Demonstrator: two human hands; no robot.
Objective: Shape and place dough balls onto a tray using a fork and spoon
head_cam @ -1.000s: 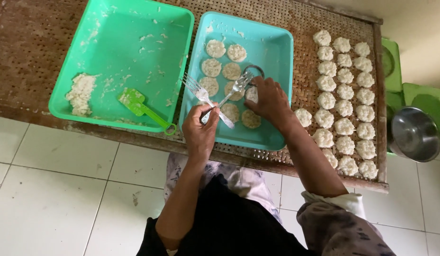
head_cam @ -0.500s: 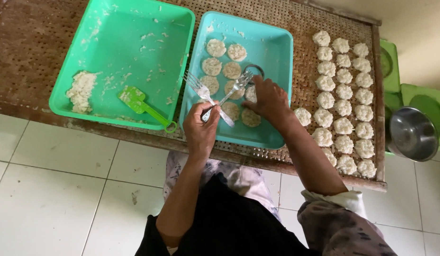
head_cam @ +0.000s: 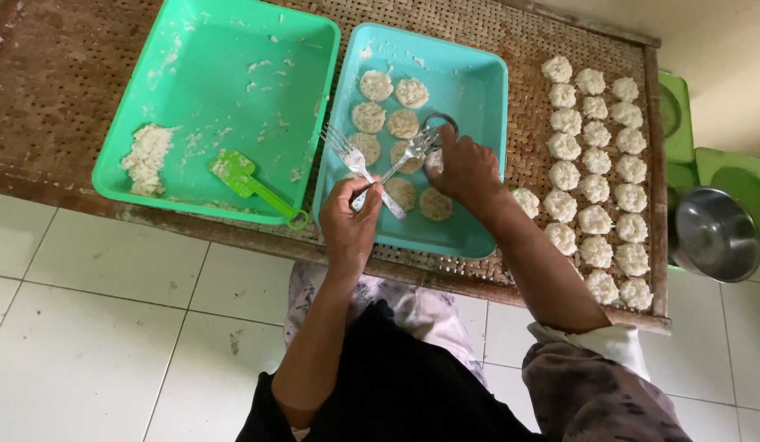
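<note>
My left hand grips two metal forks whose tines cross over the teal tray. Several round white rice cakes lie in that tray. My right hand presses down on a small metal ring mould and a cake inside the tray, beside the fork tines.
A green tray to the left holds a lump of white rice and a green spatula. Rows of finished cakes lie on the woven bamboo table. A steel bowl rests on green stools at right. White tiled floor below.
Both hands stay over the teal tray; the forks and my right hand shifted only slightly around the ring mould.
</note>
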